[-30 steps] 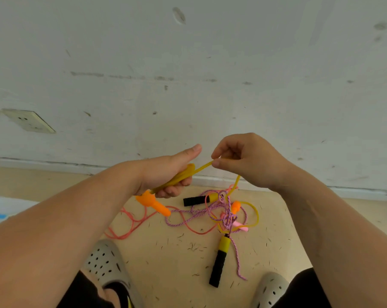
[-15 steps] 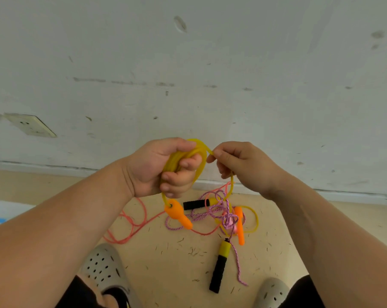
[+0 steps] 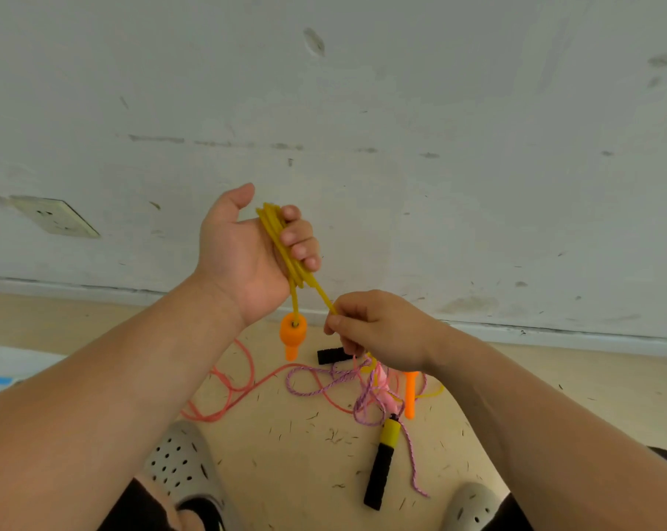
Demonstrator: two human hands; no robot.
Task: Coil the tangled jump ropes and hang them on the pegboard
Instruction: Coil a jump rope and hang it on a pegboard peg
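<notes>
Head view: left fingers (image 3: 300, 242) clasp yellow rope (image 3: 283, 245); right fingers (image 3: 337, 324) pinch it, hiding tangle (image 3: 380, 385).

Grey perforated clogs (image 3: 178, 465) are worn on both feet, black clothing (image 3: 140, 509) at the legs; the forearms (image 3: 132, 377) are left bare

I see the left hand (image 3: 244, 254) at the centre of my view, in front of the wall (image 3: 362, 109), gripping a rope coil (image 3: 282, 243) against its palm; one handle (image 3: 293, 335) hangs from the coil at six o'clock of that hand; the right hand (image 3: 381, 327) sits at four o'clock of the left, pinching the strand (image 3: 322, 295) that runs down from the coil; on the floor (image 3: 293, 454) behind and below the right hand lies a tangle of ropes (image 3: 366, 385), with a long handle (image 3: 381, 465) at its six o'clock and loose loops (image 3: 232, 389) at its nine; a wall socket (image 3: 54, 216) sits at nine o'clock of the left hand; the left shoe (image 3: 178, 461) is at seven o'clock of my view, the right shoe (image 3: 473, 503) at five.
</notes>
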